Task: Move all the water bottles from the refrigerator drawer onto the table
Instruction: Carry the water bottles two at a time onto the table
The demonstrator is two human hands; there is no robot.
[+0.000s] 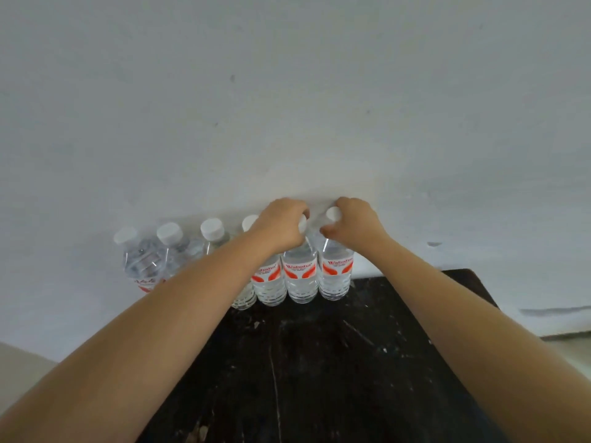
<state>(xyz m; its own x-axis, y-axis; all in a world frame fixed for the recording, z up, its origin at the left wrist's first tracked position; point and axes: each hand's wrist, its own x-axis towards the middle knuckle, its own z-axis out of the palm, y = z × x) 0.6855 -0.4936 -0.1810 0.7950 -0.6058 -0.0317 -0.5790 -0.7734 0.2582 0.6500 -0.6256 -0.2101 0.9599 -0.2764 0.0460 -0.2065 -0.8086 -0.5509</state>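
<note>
On the table (319, 362): six bottles (300, 276).

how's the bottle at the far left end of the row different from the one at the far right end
The far-left bottle stands untouched; the far-right bottle is held at the neck by the right hand. The far-left bottle's label is mostly hidden behind the left forearm; the far-right bottle's faces the camera. Both are clear, upright and white-capped.

A pale grey-white wall (287, 91) is filling most of the view, showing a few small dark marks and scuffs. Below it, a dark bench (319, 362), scratched and flecked with white, is standing against the wall under soft, even light.
</note>
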